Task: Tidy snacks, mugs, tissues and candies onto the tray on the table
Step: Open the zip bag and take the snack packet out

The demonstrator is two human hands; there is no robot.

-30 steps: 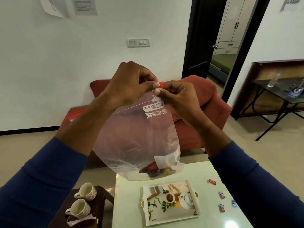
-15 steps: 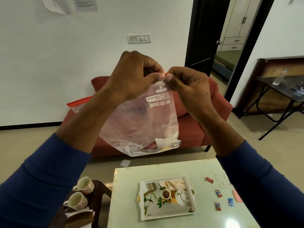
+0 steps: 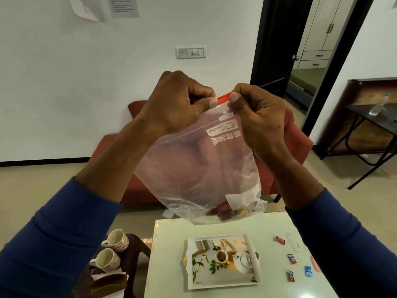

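Note:
I hold a clear zip bag (image 3: pixel 199 168) up in front of me by its red top strip. My left hand (image 3: pixel 178 100) and my right hand (image 3: pixel 257 112) both pinch that strip, thumbs almost touching. A few wrapped snacks and a white paper lie in the bag's bottom corner. Below, a white picture-printed tray (image 3: pixel 221 282) sits on the pale table (image 3: pixel 167 265). Several wrapped candies (image 3: pixel 291 259) are scattered to the tray's right. Two floral mugs (image 3: pixel 116 240) stand on a dark stool at the left, with a tissue box (image 3: pixel 107 284) in front of them.
A red sofa (image 3: pixel 287 147) stands behind the table against the white wall. A dark folding table (image 3: pixel 369 117) with a bottle is at the right. An open doorway lies beyond the sofa. A scrap of paper lies on the floor by the table's far edge.
My hands with the bag rose, then dropped back slightly. My thumbs have parted a little along the red strip, baring more of it. The bag now hangs lower over the table's far edge.

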